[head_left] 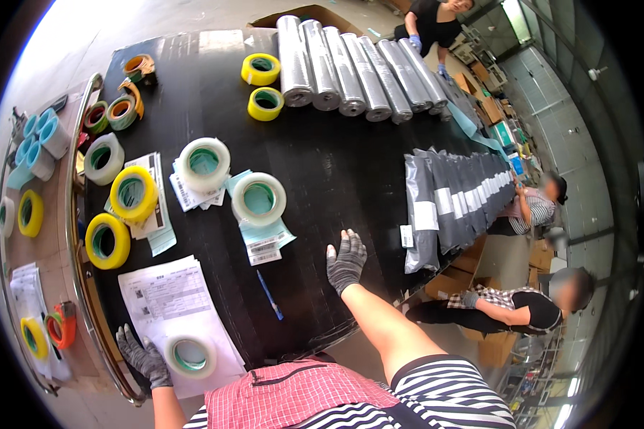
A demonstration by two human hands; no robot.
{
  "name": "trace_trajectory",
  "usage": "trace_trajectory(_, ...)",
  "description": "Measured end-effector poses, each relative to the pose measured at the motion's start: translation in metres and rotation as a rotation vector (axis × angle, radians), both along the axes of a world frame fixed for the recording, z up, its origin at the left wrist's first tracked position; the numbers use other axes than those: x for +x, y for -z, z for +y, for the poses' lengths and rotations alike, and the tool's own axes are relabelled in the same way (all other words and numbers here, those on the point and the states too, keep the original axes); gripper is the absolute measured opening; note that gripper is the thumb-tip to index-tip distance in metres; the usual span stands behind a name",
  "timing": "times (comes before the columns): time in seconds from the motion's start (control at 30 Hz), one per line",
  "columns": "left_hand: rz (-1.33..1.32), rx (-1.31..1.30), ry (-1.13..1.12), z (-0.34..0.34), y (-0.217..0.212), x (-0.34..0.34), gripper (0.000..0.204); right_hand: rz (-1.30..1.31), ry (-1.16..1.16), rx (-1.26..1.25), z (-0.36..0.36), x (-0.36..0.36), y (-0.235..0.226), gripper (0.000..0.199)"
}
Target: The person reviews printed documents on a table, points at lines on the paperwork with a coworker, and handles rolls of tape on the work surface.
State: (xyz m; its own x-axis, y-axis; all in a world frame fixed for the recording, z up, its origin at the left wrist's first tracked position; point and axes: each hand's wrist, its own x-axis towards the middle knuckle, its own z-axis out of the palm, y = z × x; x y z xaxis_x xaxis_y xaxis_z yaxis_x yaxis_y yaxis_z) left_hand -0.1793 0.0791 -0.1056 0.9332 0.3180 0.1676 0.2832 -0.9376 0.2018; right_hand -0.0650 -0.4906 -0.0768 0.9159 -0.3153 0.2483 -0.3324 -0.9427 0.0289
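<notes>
My left hand (144, 355), in a grey glove with bare fingertips, lies at the table's left edge beside a stack of printed sheets (166, 300). Its fingers are stretched out and hold nothing. A clear tape roll (207, 366) weighs down the sheets right next to it. Flat on the black tabletop (322, 171) rests my right hand (347, 262), gloved alike, fingers extended and nothing in them. Between the hands lies a blue pen (270, 294). Farther up, a clear tape roll (280, 203) sits on light-blue labels (268, 242); another clear roll (225, 159) tops white labels (191, 196).
Grey packed bags (421, 232) lie overlapped in a row at right. Silver film-wrapped rolls (291, 64) line the far side. Yellow tape rolls (107, 240) stand at left near a metal rail (70, 214). Co-workers (529, 309) stand beyond the right edge; an orange tape dispenser (62, 326) is lower left.
</notes>
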Motion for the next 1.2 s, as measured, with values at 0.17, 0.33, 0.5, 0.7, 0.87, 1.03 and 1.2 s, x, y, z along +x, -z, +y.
trace_trajectory(0.17, 0.034, 0.027, -0.001, 0.001, -0.023, -0.007, 0.058, -0.015, -0.073, 0.014, 0.008, 0.001, 0.009, 0.057)
trace_trajectory(0.33, 0.015, 0.014, -0.009, -0.014, -0.018, 0.011, 0.065, -0.102, -0.133, -0.026, -0.009, 0.0, -0.006, 0.044)
trace_trajectory(0.5, -0.051, -0.051, -0.052, -0.02, -0.022, 0.01, 0.065, -0.114, -0.231, -0.125, -0.028, 0.009, 0.015, 0.047)
trace_trajectory(0.7, -0.039, -0.085, -0.074, -0.015, -0.018, 0.005, 0.063, -0.093, -0.243, -0.113, -0.027, 0.008, 0.021, 0.048)
trace_trajectory(0.87, -0.056, -0.093, -0.059, -0.012, -0.017, 0.004, 0.062, -0.105, -0.225, -0.111, -0.027, 0.004, 0.02, 0.049)
trace_trajectory(1.03, -0.056, -0.107, -0.054, -0.015, -0.021, 0.005, 0.06, -0.1, -0.201, -0.036, -0.029, 0.005, 0.015, 0.049)
trace_trajectory(1.2, -0.164, -0.307, -0.011, 0.001, -0.028, -0.009, 0.057, -0.172, -0.143, 0.702, 0.092, 0.005, -0.045, 0.036)
